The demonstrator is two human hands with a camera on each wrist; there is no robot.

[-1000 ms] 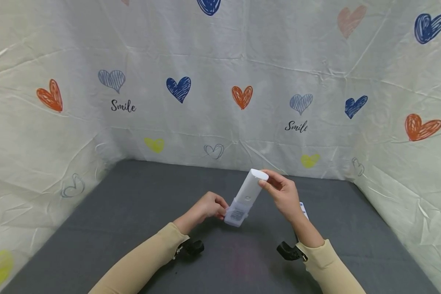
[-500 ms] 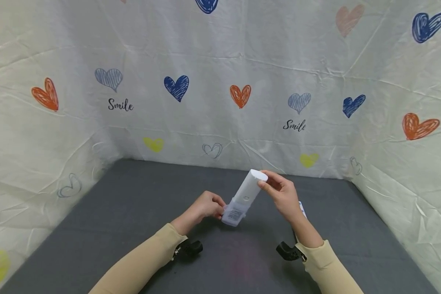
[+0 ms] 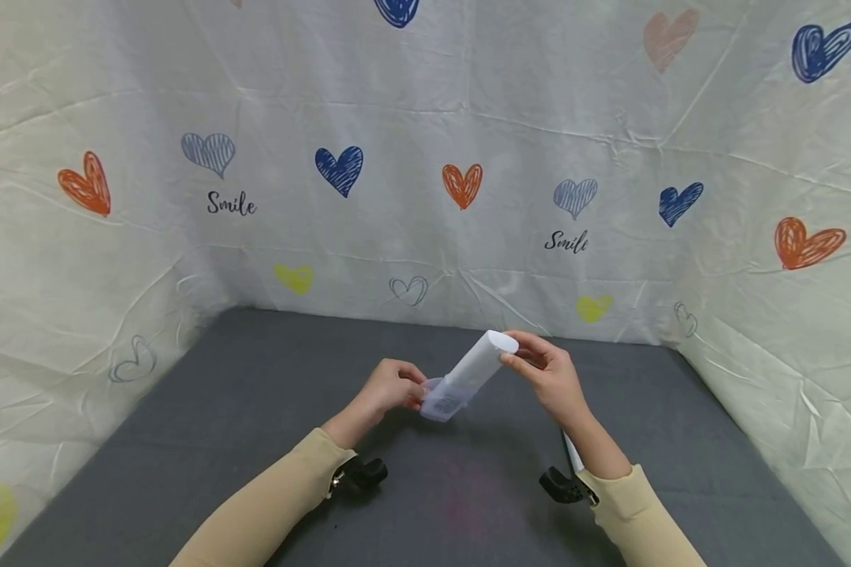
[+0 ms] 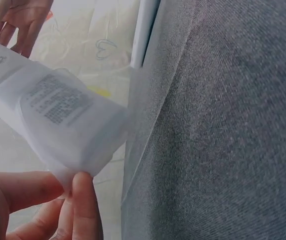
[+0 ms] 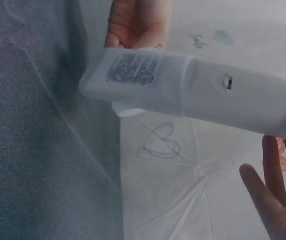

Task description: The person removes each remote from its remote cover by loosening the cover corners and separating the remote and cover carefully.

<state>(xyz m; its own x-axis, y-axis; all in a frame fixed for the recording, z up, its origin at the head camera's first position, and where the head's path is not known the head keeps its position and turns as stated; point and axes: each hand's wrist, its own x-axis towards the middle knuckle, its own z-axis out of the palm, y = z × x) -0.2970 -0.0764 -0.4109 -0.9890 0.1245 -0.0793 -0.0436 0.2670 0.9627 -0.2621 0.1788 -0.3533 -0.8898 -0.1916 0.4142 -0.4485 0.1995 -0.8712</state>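
A long white device [image 3: 477, 364] is held tilted above the grey table [image 3: 220, 409], its upper end to the right. A translucent plastic sleeve [image 3: 440, 400] covers its lower end, where a printed label [image 5: 133, 68] shows through. My left hand [image 3: 393, 386] pinches the sleeve's loose end [image 4: 70, 167] between thumb and fingers [image 4: 80, 202]. My right hand [image 3: 548, 372] grips the device's upper end, fingers curled round it. In the right wrist view the device [image 5: 243, 97] runs across the frame, with the left hand [image 5: 138, 22] behind it.
Cloth walls [image 3: 425, 157] printed with hearts close in the table at the back and both sides. A small white item [image 3: 570, 450] lies on the table under my right wrist. Black wrist mounts [image 3: 358, 475] sit at both sleeves.
The device has tipped flatter. Its sleeved lower end has risen and shifted left with my left hand. The right hand has stayed nearly in place.
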